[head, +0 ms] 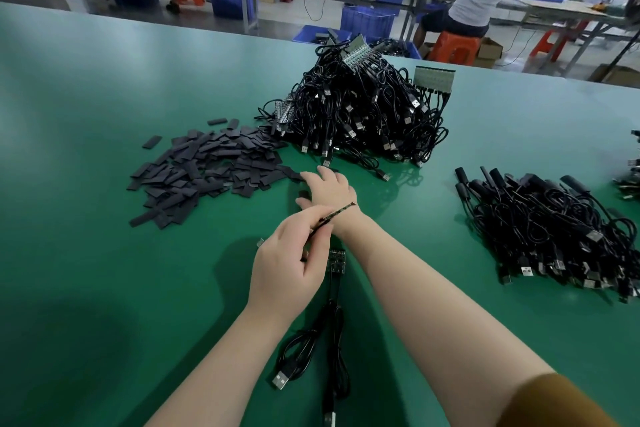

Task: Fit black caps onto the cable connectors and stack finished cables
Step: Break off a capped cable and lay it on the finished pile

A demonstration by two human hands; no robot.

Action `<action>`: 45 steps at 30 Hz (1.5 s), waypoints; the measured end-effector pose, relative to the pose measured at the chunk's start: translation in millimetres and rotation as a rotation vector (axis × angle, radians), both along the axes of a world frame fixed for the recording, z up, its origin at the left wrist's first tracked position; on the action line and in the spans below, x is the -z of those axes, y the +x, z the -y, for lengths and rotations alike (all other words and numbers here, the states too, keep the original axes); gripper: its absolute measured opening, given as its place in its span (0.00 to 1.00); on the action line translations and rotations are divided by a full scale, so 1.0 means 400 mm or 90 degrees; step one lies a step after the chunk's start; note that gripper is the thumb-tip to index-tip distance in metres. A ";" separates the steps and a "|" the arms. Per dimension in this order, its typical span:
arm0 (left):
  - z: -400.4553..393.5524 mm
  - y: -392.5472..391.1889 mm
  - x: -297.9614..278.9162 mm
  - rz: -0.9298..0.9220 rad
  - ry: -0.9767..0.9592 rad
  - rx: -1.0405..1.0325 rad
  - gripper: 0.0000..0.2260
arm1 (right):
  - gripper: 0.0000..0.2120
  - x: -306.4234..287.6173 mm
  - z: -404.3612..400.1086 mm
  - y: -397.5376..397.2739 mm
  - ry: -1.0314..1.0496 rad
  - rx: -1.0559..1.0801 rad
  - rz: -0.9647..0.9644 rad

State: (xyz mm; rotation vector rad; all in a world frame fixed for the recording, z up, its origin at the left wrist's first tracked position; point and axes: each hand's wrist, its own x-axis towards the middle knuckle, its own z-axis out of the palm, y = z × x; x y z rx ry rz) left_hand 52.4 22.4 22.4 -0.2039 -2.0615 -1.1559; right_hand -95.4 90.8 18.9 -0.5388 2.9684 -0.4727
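The bare board (336,261) at the end of one cable (313,347) lies on the green desk (86,114) just in front of the person, half under the left hand (289,269), which pinches a thin strip (334,215) between thumb and fingers. The right hand (327,189) reaches across to the near edge of the caps (204,168), fingers spread flat over one or two loose caps; whether it has one pinched cannot be told. To do this step well, I would pick a single cap from the pile's edge, turn its open end toward the board, and keep the left hand steadying the cable so the board slides in straight, without bending. The uncapped heap (360,111) sits behind, near the caps; the finished stack (550,232) lies well off to the right, ready for this cable.
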 end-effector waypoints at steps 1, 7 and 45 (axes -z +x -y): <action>0.000 0.000 0.001 -0.003 0.002 0.010 0.11 | 0.25 0.000 0.008 -0.010 0.005 0.001 0.008; 0.003 -0.004 0.011 0.019 0.050 0.072 0.10 | 0.15 -0.007 0.028 -0.029 0.124 -0.079 -0.112; -0.017 0.007 0.016 0.090 -0.048 0.084 0.11 | 0.03 -0.100 -0.129 0.171 -0.526 0.205 0.040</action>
